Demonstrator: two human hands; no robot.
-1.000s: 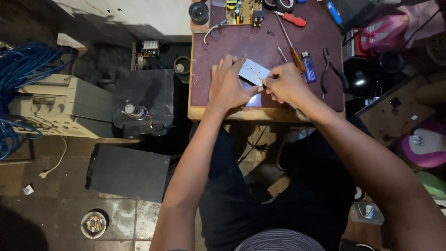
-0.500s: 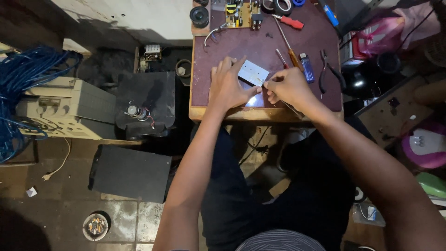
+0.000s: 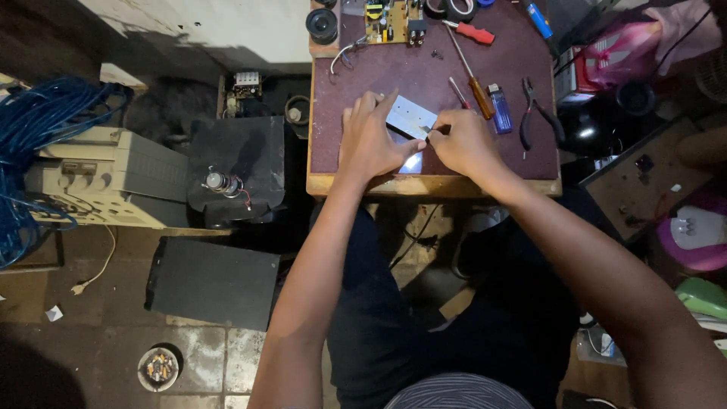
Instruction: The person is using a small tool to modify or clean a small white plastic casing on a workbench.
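Below, a round dish (image 3: 158, 368) on the floor holds small bits.

Electronics repair workshop: screwdrivers (image 3: 471, 76), circuit board (image 3: 385, 20)

1. A green circuit board (image 3: 390, 19) lies at the top of the frame.
2. A red-handled screwdriver (image 3: 469, 32) lies just right of it.
3. A blue lighter (image 3: 499, 108) lies beside black pliers (image 3: 539, 115).
4. Blue cable (image 3: 34, 144) is piled at the far left.
5. A round tin (image 3: 158, 368) sits at the lower left.
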